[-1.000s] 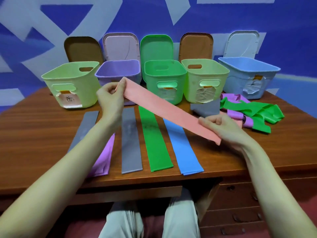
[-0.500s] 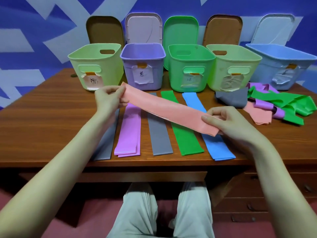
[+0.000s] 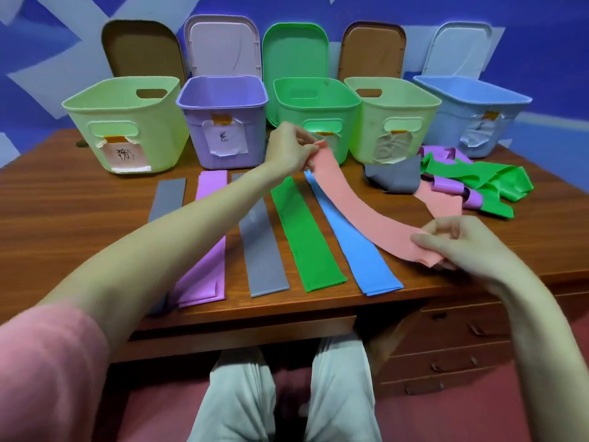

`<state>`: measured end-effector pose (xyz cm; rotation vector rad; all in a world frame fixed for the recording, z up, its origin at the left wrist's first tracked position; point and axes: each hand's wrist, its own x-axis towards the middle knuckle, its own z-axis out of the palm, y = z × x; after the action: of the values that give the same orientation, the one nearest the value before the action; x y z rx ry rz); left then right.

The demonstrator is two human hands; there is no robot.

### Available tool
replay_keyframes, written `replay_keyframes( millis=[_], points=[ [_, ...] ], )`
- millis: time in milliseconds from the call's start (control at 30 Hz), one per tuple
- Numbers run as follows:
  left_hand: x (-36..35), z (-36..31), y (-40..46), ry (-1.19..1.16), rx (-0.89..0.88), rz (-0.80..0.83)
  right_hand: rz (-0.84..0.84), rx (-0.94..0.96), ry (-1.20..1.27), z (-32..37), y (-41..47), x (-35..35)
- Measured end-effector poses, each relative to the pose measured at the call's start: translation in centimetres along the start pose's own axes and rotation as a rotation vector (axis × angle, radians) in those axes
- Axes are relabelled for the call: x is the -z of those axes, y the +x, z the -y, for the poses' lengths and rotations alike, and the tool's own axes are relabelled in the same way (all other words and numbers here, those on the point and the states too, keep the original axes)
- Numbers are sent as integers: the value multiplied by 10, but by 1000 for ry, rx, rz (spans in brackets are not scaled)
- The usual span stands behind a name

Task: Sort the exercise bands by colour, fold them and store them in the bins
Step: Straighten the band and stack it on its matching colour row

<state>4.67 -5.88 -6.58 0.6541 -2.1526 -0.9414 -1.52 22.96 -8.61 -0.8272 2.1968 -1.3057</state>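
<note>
Pink is the colour in hand now: the pink band (image 3: 360,218) is held stretched above the table (image 3: 63,212), slanting from far to near. The left hand (image 3: 291,148) pinches its far end in front of the green bin (image 3: 314,116), and the right hand (image 3: 459,244) pinches its near end close to the table's front edge, fingers curled round the rubber.

As I judge it, the task is in its sorting stage. Five bands already lie flat side by side — a grey band (image 3: 167,197) at the far left, a purple band (image 3: 207,244), a second grey band (image 3: 263,253), a green band (image 3: 306,237) and a blue band (image 3: 357,240). None of them looks folded short, and no band shows inside a bin, though the bins' floors are mostly hidden. So folding and storing are still to do.

On the right an unsorted heap (image 3: 462,183) waits: grey, pink, purple and green pieces tangled together, touching one another.

Five bins stand in a row at the back — a pale green bin (image 3: 127,122), a purple bin (image 3: 223,119), the green one, another pale green bin (image 3: 392,119) and a light blue bin (image 3: 471,113) — each with a paper label and its lid leaning on the wall behind.

The free spot for the pink band is narrow, between the blue band and the heap; it may land on either.
</note>
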Motion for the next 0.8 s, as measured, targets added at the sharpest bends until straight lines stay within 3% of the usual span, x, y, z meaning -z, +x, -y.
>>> replay_keyframes(
  millis=[233,800],
  points=[
    [-63,-2,25,197,-41,121,47,-47,-82,-8,5,12],
    [-107,5,34,322,-72,54,142,-59,-218,-8,24,15]
  ],
)
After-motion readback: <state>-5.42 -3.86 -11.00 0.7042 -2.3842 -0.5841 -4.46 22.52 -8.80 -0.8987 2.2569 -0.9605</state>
